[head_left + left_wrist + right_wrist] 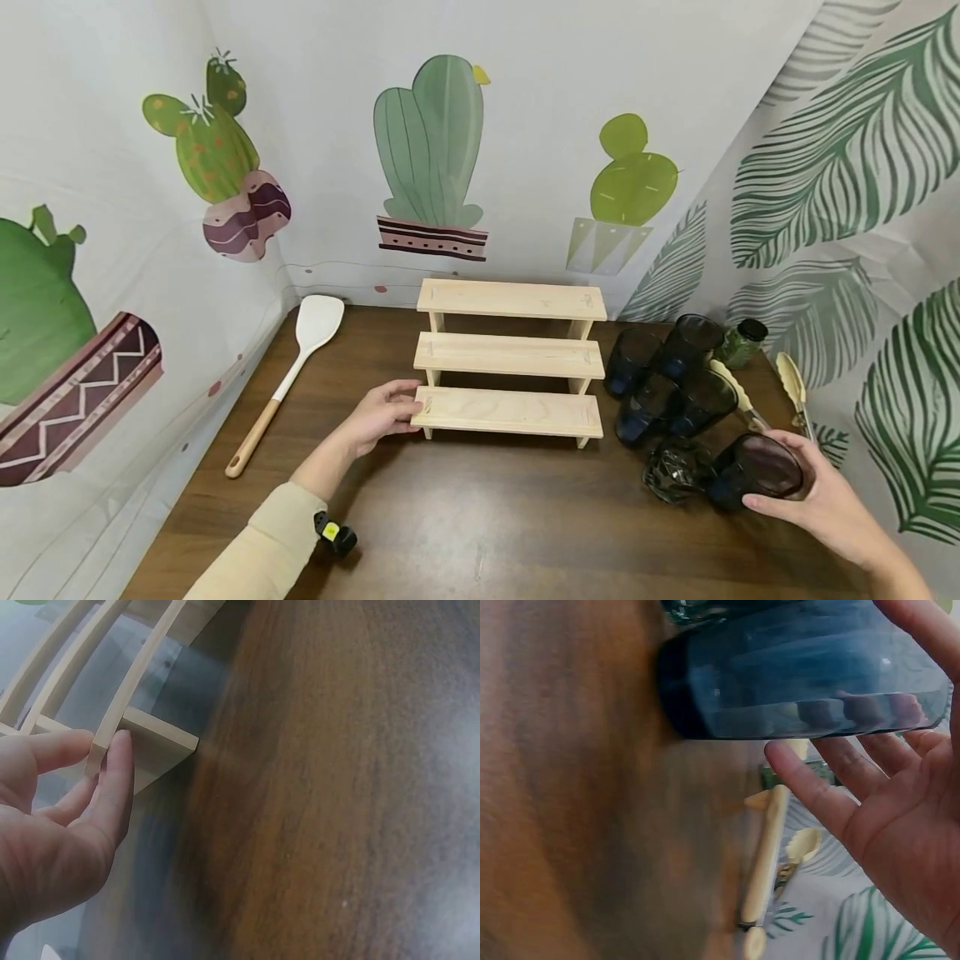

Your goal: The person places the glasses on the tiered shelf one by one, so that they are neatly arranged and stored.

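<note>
Pinching the wooden rack's [508, 355] lowest step [510, 412] with my left hand [378, 417], my right hand [828, 492] curved around a dark glass [761, 471]; seemingly early, since the other glasses [651, 404] all stand right of the rack, none on it

Head view: bright, even light, seemingly from above; shadow under wooden stand [510, 408], another beside left sleeve [266, 537] at seven o'clock; pale glare on tabletop [480, 521] at six. Left wrist view: hazy, soft; stand bowed by lens at ten, washed-out glare at three. Right wrist view: dimmer; tabletop blurred at nine, highlights on blue glass [802, 675] at one.
</note>
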The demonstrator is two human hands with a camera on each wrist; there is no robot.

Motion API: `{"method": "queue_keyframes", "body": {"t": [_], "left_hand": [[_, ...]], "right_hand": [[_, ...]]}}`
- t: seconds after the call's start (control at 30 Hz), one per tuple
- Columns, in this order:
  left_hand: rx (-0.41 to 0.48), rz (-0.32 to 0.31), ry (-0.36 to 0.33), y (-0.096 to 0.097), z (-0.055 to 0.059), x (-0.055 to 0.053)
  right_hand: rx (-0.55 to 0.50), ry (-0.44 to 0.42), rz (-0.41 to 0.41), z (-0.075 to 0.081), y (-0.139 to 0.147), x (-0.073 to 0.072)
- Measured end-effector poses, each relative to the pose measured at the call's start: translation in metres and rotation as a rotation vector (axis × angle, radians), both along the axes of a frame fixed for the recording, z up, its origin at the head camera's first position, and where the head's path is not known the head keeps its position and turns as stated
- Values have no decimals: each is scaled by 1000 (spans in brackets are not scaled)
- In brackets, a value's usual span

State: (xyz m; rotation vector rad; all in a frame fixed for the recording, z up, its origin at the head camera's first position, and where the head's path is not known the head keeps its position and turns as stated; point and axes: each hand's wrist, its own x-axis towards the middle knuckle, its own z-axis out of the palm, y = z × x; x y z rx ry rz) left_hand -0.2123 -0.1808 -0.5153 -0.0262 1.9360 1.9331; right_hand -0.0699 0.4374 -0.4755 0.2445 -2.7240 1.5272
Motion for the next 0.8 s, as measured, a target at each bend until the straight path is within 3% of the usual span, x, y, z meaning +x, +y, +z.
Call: {"method": "queue_keyframes", "body": {"t": [0.13, 0.53, 0.8], "left_hand": [[1, 7, -17, -1, -1, 0], [-15, -2, -31, -2, 1, 4], [-6, -10, -17, -1, 2, 3]], "right_hand": [[-54, -38, -8, -8, 0, 2], [19, 8, -93, -16, -2, 4], [-227, 105, -64, -4, 1, -4]]}}
